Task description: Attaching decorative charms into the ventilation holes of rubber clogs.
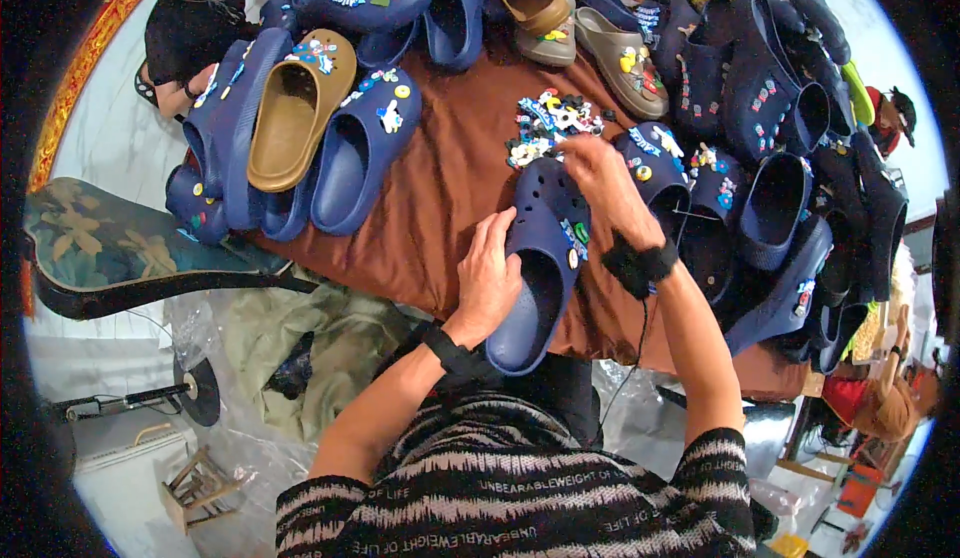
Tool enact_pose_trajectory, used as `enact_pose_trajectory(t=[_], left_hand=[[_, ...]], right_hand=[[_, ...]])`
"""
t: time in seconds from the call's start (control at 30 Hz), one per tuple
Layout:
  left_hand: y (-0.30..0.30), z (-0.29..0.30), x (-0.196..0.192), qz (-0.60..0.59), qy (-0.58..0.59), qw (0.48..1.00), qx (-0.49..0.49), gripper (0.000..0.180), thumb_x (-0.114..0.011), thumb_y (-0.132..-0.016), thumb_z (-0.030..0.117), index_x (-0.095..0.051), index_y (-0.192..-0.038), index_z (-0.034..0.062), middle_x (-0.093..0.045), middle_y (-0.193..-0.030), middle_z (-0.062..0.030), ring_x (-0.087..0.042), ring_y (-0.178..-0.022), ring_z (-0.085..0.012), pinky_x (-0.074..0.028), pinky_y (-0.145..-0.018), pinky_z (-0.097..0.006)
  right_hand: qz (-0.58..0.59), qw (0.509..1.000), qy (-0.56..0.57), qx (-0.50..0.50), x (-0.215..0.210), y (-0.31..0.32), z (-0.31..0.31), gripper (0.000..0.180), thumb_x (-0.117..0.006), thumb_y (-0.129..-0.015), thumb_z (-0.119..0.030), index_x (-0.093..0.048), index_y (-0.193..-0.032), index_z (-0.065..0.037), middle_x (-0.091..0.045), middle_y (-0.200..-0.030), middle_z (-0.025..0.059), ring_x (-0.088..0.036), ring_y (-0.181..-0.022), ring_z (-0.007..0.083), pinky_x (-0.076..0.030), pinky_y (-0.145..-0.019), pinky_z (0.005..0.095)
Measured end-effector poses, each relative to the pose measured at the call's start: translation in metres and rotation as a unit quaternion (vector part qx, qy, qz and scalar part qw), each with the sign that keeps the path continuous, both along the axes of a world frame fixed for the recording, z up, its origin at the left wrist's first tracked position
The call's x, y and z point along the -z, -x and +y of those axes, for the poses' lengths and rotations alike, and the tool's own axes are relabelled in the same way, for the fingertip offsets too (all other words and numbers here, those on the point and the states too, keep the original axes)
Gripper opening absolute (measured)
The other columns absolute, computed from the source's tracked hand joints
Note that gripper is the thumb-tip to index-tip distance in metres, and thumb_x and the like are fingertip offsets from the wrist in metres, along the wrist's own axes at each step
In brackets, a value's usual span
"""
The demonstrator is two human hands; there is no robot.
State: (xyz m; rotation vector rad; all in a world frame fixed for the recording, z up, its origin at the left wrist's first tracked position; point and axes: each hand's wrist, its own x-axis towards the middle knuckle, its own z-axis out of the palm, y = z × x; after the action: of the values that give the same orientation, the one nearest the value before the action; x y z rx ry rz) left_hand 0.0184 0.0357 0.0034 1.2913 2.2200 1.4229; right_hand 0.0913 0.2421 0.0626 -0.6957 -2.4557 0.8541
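Observation:
A navy blue clog (541, 298) with round holes rests at the near edge of the brown cloth, its heel toward me. My left hand (487, 276) grips its left side, thumb at the opening. A few small charms (575, 238), one green, sit on the clog's right side. Over the toe end is my right hand (607, 185), its fingers bent and pinched together; what they hold, if anything, is hidden. Just beyond the toe lies a heap of loose, colourful shoe charms (550, 123), close to my right fingertips.
Blue clogs and a tan clog (300, 108) crowd the left of the brown cloth (450, 158). More dark clogs (765, 88) are piled on the right. An olive clog (622, 58) stands at the back. A patterned seat (130, 243) and another person (200, 28) are on the left.

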Motion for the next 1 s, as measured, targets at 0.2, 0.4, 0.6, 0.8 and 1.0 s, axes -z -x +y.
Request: enact_pose_trajectory(t=[0.2, 0.4, 0.6, 0.8, 1.0], left_hand=[[-0.001, 0.000, -0.003, 0.009, 0.001, 1.000, -0.001, 0.059, -0.050, -0.079, -0.005, -0.050, -0.137, 0.0051, -0.053, -0.137, -0.0217, -0.053, -0.126, -0.0425, -0.044, -0.108, -0.047], [0.002, 0.000, 0.001, 0.009, 0.023, 1.000, 0.012, 0.060, -0.059, -0.081, -0.003, -0.047, -0.139, 0.0069, -0.052, -0.138, -0.0207, -0.052, -0.127, -0.0420, -0.047, -0.104, -0.049], [0.000, 0.000, 0.000, 0.031, 0.018, 0.999, 0.013, 0.060, -0.059, -0.081, -0.003, -0.047, -0.139, 0.0070, -0.052, -0.137, -0.0204, -0.053, -0.126, -0.0415, -0.047, -0.104, -0.048], [0.000, 0.001, 0.001, 0.022, -0.004, 1.000, 0.021, 0.062, -0.061, -0.080, -0.005, -0.047, -0.139, 0.0064, -0.052, -0.136, -0.0203, -0.053, -0.126, -0.0418, -0.046, -0.104, -0.048], [0.004, 0.003, 0.004, 0.018, -0.009, 1.000, 0.004, 0.060, -0.057, -0.080, -0.004, -0.047, -0.138, 0.0054, -0.052, -0.136, -0.0211, -0.053, -0.125, -0.0425, -0.046, -0.105, -0.048]], right_hand=[[-0.024, 0.994, -0.062, -0.091, 0.009, -0.064, -0.055, 0.022, -0.066, -0.090, -0.013, -0.069, -0.109, -0.002, -0.065, -0.112, 0.0169, -0.062, -0.104, 0.0375, -0.050, -0.091, 0.0437], [-0.052, 0.996, -0.043, -0.052, 0.003, -0.069, -0.060, 0.017, -0.069, -0.091, -0.018, -0.063, -0.097, -0.003, -0.060, -0.108, 0.0157, -0.057, -0.103, 0.0355, -0.048, -0.087, 0.0435], [-0.096, 0.995, -0.030, 0.019, 0.002, -0.064, -0.066, 0.024, -0.068, -0.093, -0.026, -0.059, -0.096, -0.003, -0.064, -0.093, 0.0187, -0.062, -0.089, 0.0375, -0.049, -0.075, 0.0460], [-0.019, 0.991, 0.114, 0.070, 0.040, -0.065, -0.064, 0.018, -0.058, -0.098, -0.021, -0.057, -0.106, -0.006, -0.064, -0.074, 0.0161, -0.063, -0.064, 0.0359, -0.049, -0.058, 0.0484], [0.343, 0.693, 0.626, 0.101, 0.053, -0.083, -0.059, 0.007, -0.052, -0.101, -0.012, -0.056, -0.105, -0.008, -0.046, -0.070, -0.0025, -0.054, -0.069, 0.0103, -0.049, -0.074, 0.0279]])
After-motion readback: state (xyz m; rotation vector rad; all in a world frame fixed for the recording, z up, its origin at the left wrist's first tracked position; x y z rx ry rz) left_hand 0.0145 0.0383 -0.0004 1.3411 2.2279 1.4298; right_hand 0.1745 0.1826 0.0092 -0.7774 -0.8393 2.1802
